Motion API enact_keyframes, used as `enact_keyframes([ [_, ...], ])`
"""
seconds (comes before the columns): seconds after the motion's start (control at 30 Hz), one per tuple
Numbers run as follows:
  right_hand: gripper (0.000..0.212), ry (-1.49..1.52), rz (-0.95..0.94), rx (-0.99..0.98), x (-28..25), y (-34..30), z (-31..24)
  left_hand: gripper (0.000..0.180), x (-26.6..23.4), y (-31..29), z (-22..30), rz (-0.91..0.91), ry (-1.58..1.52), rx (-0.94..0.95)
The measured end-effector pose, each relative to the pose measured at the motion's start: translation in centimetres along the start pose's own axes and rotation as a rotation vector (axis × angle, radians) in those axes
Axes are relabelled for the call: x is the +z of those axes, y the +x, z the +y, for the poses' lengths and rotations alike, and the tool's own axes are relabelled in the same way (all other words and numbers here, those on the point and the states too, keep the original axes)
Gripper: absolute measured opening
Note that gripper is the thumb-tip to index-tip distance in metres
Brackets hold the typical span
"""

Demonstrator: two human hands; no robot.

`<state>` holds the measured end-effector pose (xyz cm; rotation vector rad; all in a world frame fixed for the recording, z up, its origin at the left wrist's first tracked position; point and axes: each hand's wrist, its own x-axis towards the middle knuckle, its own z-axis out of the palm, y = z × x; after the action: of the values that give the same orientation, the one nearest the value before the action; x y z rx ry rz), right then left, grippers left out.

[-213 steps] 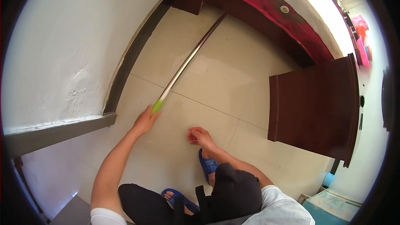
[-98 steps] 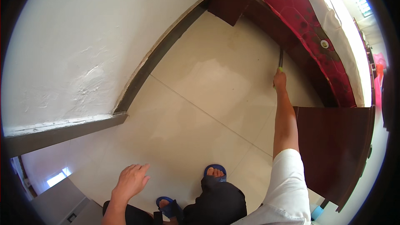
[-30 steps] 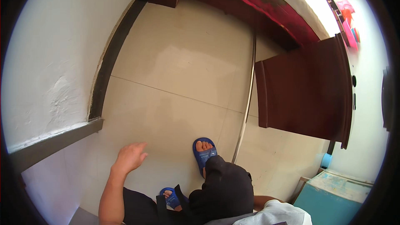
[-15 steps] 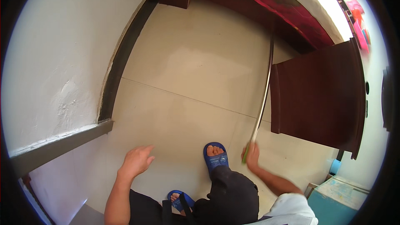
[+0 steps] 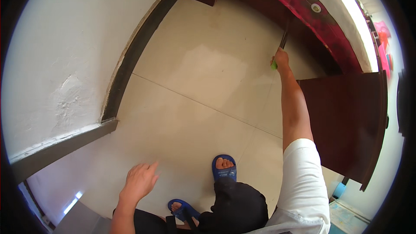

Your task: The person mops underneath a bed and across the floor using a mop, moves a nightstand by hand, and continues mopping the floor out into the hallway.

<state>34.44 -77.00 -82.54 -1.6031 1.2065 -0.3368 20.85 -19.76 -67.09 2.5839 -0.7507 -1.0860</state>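
My right arm stretches far forward, and my right hand (image 5: 281, 58) is closed around the green end of a long metal pole (image 5: 284, 39). Beyond the hand, only a short dark length of the pole shows; its far end is hidden in the shadow under the bed (image 5: 260, 2). Low on the left, my left hand (image 5: 141, 179) hangs over the floor with its fingers stretched out, holding nothing. Below it and to the right are my feet in blue slippers (image 5: 225, 171).
A dark red-brown cabinet (image 5: 351, 121) stands right of my right arm. White wall (image 5: 65, 60) with dark skirting (image 5: 138, 52) runs along the left. Pale tiles (image 5: 195, 117) cover the floor. A worn turquoise-edged box (image 5: 349, 216) sits at lower right.
My right hand has pushed forward from beside my foot toward the bed, and most of the pole has gone from sight. The left hand has shifted slightly down.
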Motion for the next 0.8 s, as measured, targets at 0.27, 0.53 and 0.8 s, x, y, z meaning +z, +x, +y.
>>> enact_keyframes([
  [0.27,0.029,-0.149,-0.13,-0.095,-0.8,-6.0,5.0,0.039,-0.3,1.6,1.2,0.052,-0.074,0.176],
  [0.53,0.025,0.18,-0.703,0.55,1.9,-33.8,11.9,0.036,0.3,4.6,0.9,0.133,-0.113,0.262],
  [0.8,0.026,0.177,-1.474,1.116,0.9,-50.0,16.8,0.034,0.3,4.6,0.7,0.101,-0.077,0.249],
])
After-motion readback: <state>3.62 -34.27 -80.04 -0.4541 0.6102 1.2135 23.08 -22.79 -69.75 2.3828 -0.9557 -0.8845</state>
